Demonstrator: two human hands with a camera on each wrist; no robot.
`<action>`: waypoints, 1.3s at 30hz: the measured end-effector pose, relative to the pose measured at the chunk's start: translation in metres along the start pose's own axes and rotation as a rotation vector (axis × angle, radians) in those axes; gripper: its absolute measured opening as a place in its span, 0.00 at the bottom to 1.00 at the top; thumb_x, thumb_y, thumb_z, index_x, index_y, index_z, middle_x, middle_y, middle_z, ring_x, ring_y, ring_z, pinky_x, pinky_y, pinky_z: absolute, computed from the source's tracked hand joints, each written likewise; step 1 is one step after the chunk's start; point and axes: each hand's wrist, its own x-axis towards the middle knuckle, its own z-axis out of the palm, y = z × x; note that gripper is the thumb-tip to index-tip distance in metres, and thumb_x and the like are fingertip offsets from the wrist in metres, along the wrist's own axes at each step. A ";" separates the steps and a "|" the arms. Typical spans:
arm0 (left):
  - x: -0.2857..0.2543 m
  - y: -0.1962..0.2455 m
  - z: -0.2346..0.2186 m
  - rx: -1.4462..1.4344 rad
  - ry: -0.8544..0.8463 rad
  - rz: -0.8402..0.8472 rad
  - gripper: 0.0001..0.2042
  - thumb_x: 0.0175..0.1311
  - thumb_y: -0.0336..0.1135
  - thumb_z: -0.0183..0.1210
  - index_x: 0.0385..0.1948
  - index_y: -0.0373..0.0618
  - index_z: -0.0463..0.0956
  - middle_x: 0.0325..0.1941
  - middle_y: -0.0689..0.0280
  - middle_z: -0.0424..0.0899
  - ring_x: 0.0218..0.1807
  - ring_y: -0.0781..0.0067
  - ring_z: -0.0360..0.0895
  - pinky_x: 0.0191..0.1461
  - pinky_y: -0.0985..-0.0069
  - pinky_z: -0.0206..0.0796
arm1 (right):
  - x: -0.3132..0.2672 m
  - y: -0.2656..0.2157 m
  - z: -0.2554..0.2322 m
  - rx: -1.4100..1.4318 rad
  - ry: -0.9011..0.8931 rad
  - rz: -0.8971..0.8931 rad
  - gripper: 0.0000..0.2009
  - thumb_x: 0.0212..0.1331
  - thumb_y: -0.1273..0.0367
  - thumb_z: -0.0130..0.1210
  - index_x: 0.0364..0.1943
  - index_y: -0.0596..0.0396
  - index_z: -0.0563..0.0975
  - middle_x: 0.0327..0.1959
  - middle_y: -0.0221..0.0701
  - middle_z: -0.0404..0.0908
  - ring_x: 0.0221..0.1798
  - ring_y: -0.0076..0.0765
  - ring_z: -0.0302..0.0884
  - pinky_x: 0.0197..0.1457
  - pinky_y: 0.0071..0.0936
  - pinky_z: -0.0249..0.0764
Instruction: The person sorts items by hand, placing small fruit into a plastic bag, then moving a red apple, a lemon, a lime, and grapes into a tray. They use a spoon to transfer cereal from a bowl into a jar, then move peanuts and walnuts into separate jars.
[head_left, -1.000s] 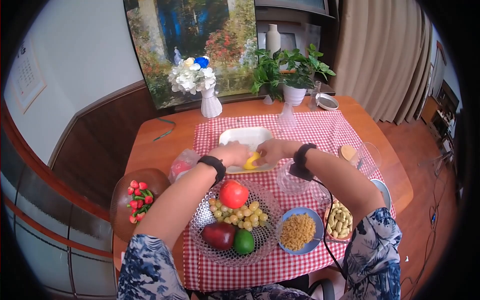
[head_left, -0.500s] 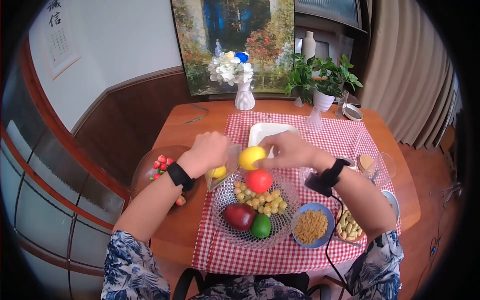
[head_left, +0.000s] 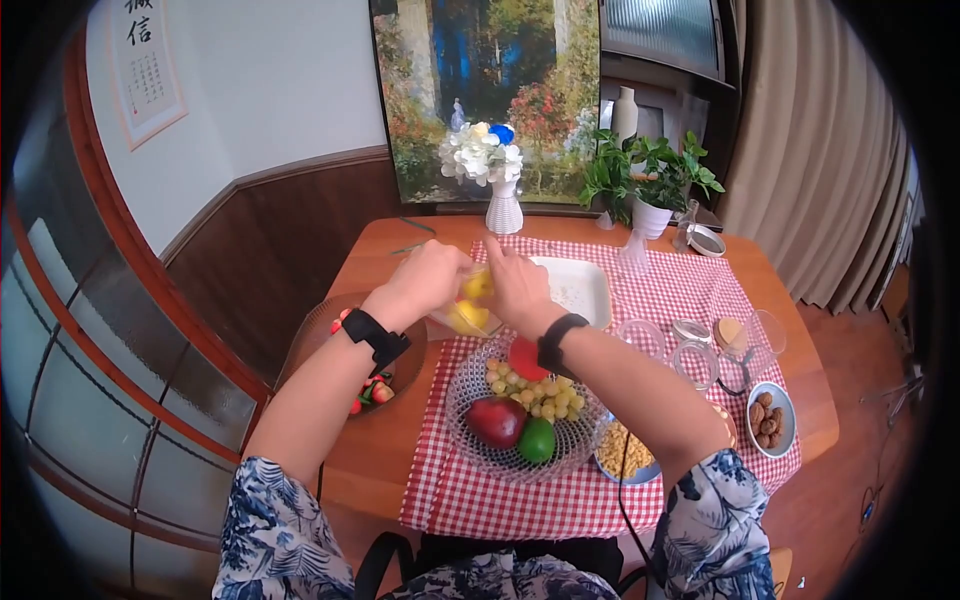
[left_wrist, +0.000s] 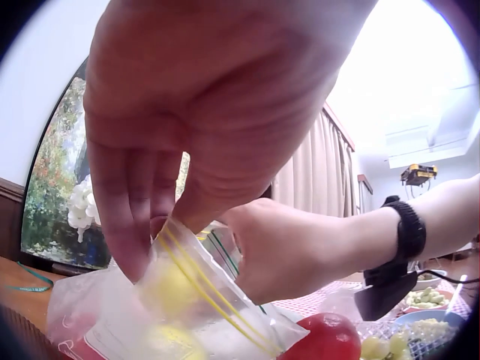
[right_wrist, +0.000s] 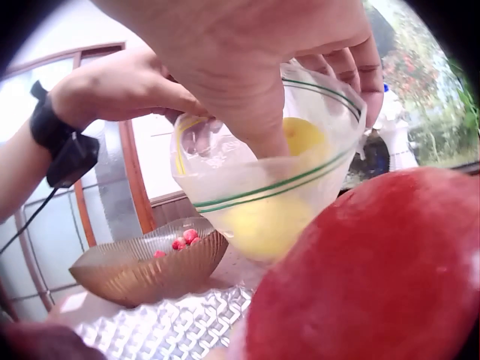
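A clear zip bag (right_wrist: 217, 161) with yellow and green seal lines is held mouth up over the table's left part. My left hand (head_left: 425, 283) pinches its rim between thumb and fingers. Inside are two lemons: the upper lemon (right_wrist: 304, 135) lies just below the mouth, the lower lemon (right_wrist: 266, 229) shows through the plastic. My right hand (head_left: 515, 290) reaches over the mouth with the thumb inside, by the upper lemon, and the fingers spread at the far rim. Nearer me stands a glass fruit bowl (head_left: 457, 420) with a round red fruit (head_left: 525, 358) and grapes (head_left: 550, 400).
A brown bowl (head_left: 318, 335) of small red fruits stands left of the bag. Beyond my right hand lies a white dish (head_left: 590, 290). Glass jars (head_left: 695, 362) and a bowl of walnuts (head_left: 768, 420) stand at the right. A flower vase (head_left: 505, 212) is at the back.
My right hand has lifted a lemon out of the white dish and brought it left into the bag, letting it go there. My left hand has raised the bag off the table.
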 end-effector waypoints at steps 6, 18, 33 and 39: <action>0.001 -0.010 -0.005 -0.035 0.012 -0.081 0.08 0.58 0.30 0.59 0.37 0.45 0.85 0.33 0.50 0.85 0.39 0.48 0.83 0.46 0.59 0.76 | 0.014 -0.005 0.010 0.081 -0.278 0.203 0.28 0.45 0.54 0.72 0.47 0.55 0.75 0.33 0.41 0.85 0.40 0.50 0.85 0.43 0.43 0.80; -0.019 -0.007 0.002 0.038 -0.036 0.011 0.09 0.57 0.30 0.57 0.36 0.46 0.84 0.32 0.52 0.84 0.39 0.48 0.82 0.46 0.55 0.74 | 0.021 0.005 -0.037 0.000 -0.624 0.085 0.26 0.44 0.47 0.70 0.41 0.53 0.83 0.43 0.39 0.85 0.49 0.46 0.82 0.52 0.40 0.77; -0.023 0.016 0.022 0.063 -0.295 -0.001 0.15 0.56 0.42 0.63 0.45 0.51 0.82 0.47 0.57 0.83 0.52 0.53 0.80 0.55 0.56 0.73 | -0.043 0.065 -0.068 0.289 -0.787 -0.300 0.33 0.40 0.63 0.73 0.57 0.50 0.76 0.46 0.41 0.85 0.50 0.47 0.82 0.57 0.38 0.77; 0.007 0.032 0.024 -0.079 -0.102 0.068 0.19 0.57 0.46 0.65 0.48 0.47 0.80 0.47 0.55 0.83 0.54 0.52 0.78 0.58 0.57 0.71 | -0.011 0.111 -0.093 0.265 -0.638 0.139 0.35 0.44 0.53 0.72 0.56 0.56 0.73 0.47 0.43 0.84 0.51 0.44 0.83 0.54 0.37 0.79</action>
